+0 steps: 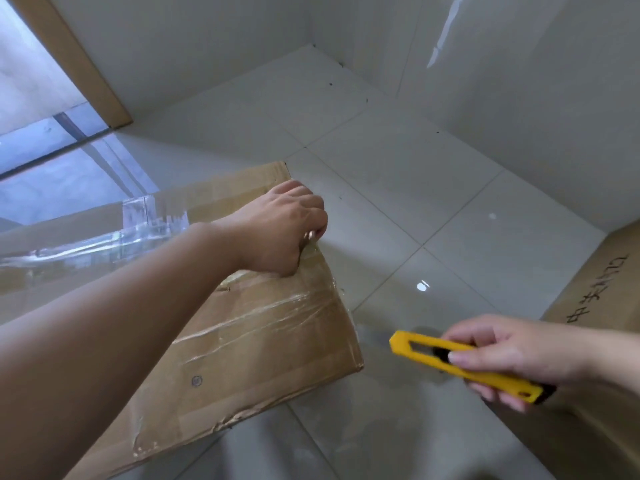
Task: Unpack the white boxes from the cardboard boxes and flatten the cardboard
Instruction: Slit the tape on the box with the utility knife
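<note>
Left hand (289,225) — fingers curled tight over the far right edge of the cardboard box (242,341), knuckles up, fingertips hooked past the edge, heel of the palm pressed on the taped top near the seam. Bare forearm stretched long across the box top from lower left, wrist bent slightly down into the grip.

Right hand (512,355) — wrapped round the rear half of a yellow utility knife (464,365), thumb laid flat along the top by the black slider, remaining fingers curled beneath the handle. Knife pointed left toward the near right corner of the box, its tip close to that corner yet apart from it; a short blurred stretch of grey ahead of the yellow nose, too smeared to read clearly as blade. Hand raised above the floor, well apart from the left hand.

Box itself closed, lying on the pale tiled floor (398,202), tilted across the lower left of the view, directly beneath the left arm. Clear packing tape (277,313) wrinkled across its top and folded over the right edge; more glossy tape at the far left.

Second cardboard box (602,282) at the right margin just behind the right hand, black handwritten characters on its side. White walls meeting in a corner beyond; a wooden door frame (69,57) at upper left.
</note>
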